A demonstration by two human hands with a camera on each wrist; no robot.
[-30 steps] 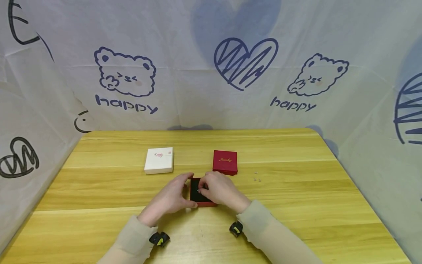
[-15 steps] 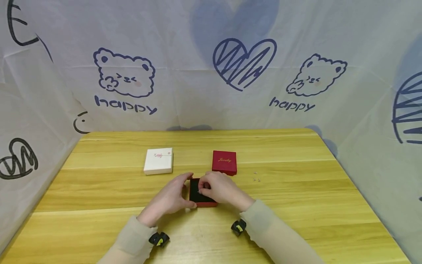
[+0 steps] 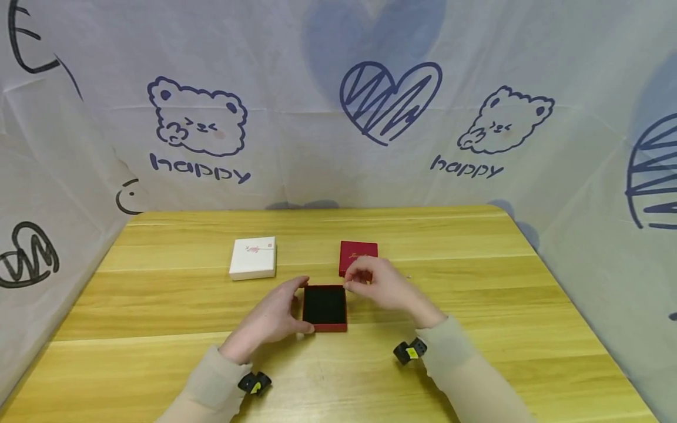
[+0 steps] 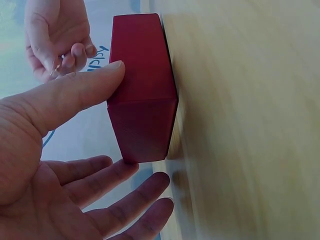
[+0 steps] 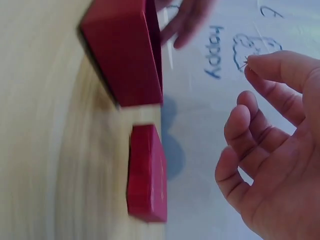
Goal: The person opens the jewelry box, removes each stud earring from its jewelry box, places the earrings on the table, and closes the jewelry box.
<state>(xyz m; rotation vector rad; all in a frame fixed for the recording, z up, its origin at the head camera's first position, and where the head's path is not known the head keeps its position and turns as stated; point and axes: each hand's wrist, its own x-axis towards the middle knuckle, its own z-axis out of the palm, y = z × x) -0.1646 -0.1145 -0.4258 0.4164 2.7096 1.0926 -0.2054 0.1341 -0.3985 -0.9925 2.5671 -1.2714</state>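
Note:
In the head view an open red jewelry box base (image 3: 325, 327) with a black lining sits at the middle of the table. My left hand (image 3: 271, 314) holds it from the left side, thumb at the front and fingers reaching the back corner. To the right of the box, my right hand (image 3: 383, 285) is raised in the air. Between its thumb and forefinger it pinches a tiny shiny earring-like piece (image 5: 246, 62), too small to make out fully. The red lid (image 3: 359, 249) marked "Jewelry" lies behind, partly covered by the right hand.
A flat white box (image 3: 253, 257) with pink print stands at the back left. One tiny shiny piece (image 3: 409, 276) shows on the table beyond my right hand, which may hide others. A printed white cloth (image 3: 296, 147) hangs behind the wooden table (image 3: 158, 329).
My right hand has lifted out of the box and moved right, pinching the tiny piece and uncovering the black lining. The left hand has stayed at the box.

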